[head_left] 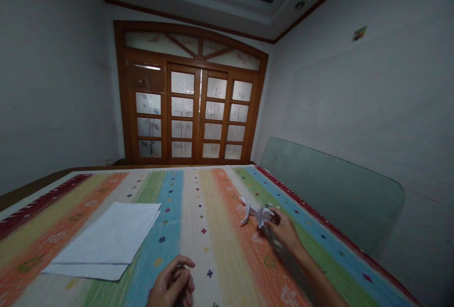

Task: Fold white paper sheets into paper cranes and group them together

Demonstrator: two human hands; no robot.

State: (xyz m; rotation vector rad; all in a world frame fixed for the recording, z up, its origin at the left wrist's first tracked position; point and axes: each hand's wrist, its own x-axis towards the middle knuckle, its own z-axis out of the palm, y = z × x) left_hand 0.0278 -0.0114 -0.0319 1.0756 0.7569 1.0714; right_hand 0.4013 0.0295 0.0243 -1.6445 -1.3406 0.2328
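Note:
A small white folded paper figure lies on the striped cloth toward the right. My right hand reaches out to it, fingers pinched on its near end. My left hand rests low near the front edge, fingers curled loosely inward with nothing visible in them. A stack of white paper sheets lies flat to the left, apart from both hands.
The colourful striped cloth covers a wide flat surface. A grey-green padded board stands along the right edge against the wall. A wooden door with frosted panes is beyond the far edge.

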